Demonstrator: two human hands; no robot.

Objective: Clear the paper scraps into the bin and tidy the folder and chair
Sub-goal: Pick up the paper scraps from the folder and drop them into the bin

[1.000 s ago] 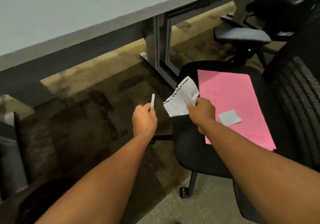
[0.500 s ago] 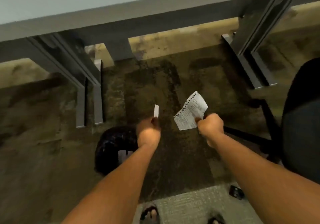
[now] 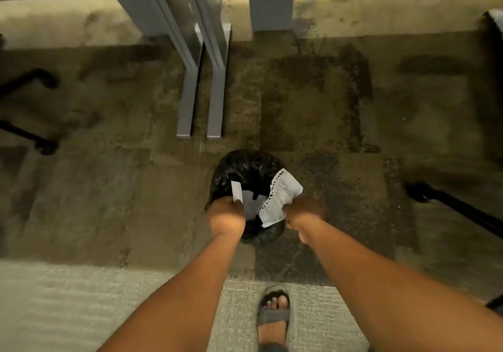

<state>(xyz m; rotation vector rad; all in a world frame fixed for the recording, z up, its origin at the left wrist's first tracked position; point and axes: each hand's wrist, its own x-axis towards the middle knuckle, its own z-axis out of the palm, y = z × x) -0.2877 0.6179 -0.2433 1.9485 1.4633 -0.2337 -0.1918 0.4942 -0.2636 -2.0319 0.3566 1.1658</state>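
A round bin [image 3: 246,165] lined with a black bag stands on the floor right below my hands. White paper [image 3: 251,203] lies inside it. My left hand [image 3: 226,217] pinches a small white strip [image 3: 236,190] over the bin's left side. My right hand [image 3: 303,213] grips a torn printed sheet with a perforated edge [image 3: 281,196] over the bin's right rim. The folder is out of view, and of the chair only a black leg shows.
Two grey desk legs [image 3: 201,79] stand on the dark stained carpet just beyond the bin. Black chair-base legs reach in at the left [image 3: 30,136] and at the right [image 3: 457,207]. My sandalled foot [image 3: 273,313] rests on a lighter carpet strip nearest to me.
The view has swung left and down from the chair to the bin. Both hands, still holding their papers, have moved from in front of the chair to directly above the bin.
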